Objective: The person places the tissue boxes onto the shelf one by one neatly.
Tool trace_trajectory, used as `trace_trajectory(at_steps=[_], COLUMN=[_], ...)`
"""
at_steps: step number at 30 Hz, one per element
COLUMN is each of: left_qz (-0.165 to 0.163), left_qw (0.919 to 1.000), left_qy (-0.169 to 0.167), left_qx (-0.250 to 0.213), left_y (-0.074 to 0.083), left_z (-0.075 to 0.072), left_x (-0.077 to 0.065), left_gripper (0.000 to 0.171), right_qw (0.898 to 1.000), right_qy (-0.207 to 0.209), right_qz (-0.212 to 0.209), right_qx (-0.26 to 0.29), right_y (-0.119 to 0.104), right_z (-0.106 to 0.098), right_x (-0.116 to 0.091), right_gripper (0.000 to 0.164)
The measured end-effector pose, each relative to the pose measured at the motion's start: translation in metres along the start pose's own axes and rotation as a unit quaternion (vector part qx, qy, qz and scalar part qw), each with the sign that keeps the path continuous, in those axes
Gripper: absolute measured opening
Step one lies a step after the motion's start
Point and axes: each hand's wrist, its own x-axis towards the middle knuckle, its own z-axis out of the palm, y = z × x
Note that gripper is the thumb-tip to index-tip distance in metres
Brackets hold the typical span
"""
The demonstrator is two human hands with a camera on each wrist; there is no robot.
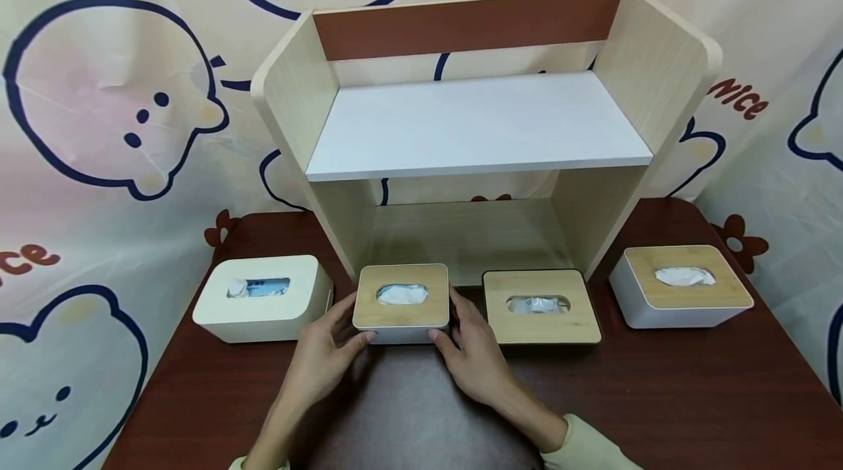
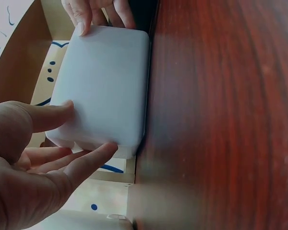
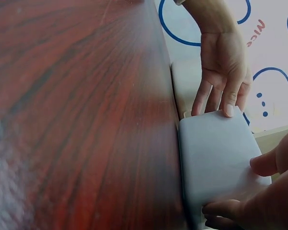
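A small tissue box (image 1: 400, 315) with a light wooden lid and pale grey sides sits in the middle of the desk, tissue showing in its oval slot. My left hand (image 1: 321, 359) grips its left side, thumb at the front lower corner and fingers along the side. On the opposite side my right hand (image 1: 473, 357) holds it the same way. Both wrist views show the plain front face (image 2: 105, 81) between the two hands, each thumb pressed on it near an edge. Close by my right fingers stands a dark-edged tissue box (image 1: 542, 327) with a wooden top.
Left of my hands is a white tissue box (image 1: 263, 316) with a blue packet inside. Another wooden-lidded box (image 1: 688, 312) stands at the far right. Behind them rises a two-tier shelf (image 1: 481, 126) with a white upper board, on the dark red-brown desk (image 1: 658, 404).
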Motion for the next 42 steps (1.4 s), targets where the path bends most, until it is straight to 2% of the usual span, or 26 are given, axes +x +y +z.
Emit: trace_trajectory(at_steps=[12, 17, 24, 28, 34, 42], left_qz=[0.004, 0.002, 0.004, 0.008, -0.004, 0.002], left_qw=[1.0000, 1.0000, 0.9996, 0.9991, 0.9980, 0.9945], left_qy=[0.001, 0.008, 0.028, 0.040, 0.062, 0.104], left_qx=[0.000, 0.001, 0.000, -0.008, -0.005, -0.004], left_y=[0.003, 0.007, 0.015, 0.019, 0.027, 0.032], left_z=[0.001, 0.001, 0.002, 0.003, 0.005, 0.010], left_x=[0.000, 0.002, 0.009, 0.016, 0.031, 0.051], left_gripper=[0.071, 0.072, 0.072, 0.071, 0.069, 0.063], right_qw=[1.000, 1.000, 0.999, 0.999, 0.999, 0.998], right_qy=[-0.003, 0.004, 0.004, 0.009, 0.022, 0.032], right_qz=[-0.002, -0.010, 0.001, 0.003, 0.006, 0.015], right_qx=[0.018, 0.020, 0.046, 0.051, 0.046, 0.054], right_y=[-0.001, -0.006, -0.016, -0.020, -0.023, -0.026], right_z=[-0.003, -0.008, -0.017, -0.022, -0.027, -0.032], right_x=[0.001, 0.002, 0.013, 0.021, 0.035, 0.056], right_gripper=[0.073, 0.072, 0.073, 0.072, 0.069, 0.067])
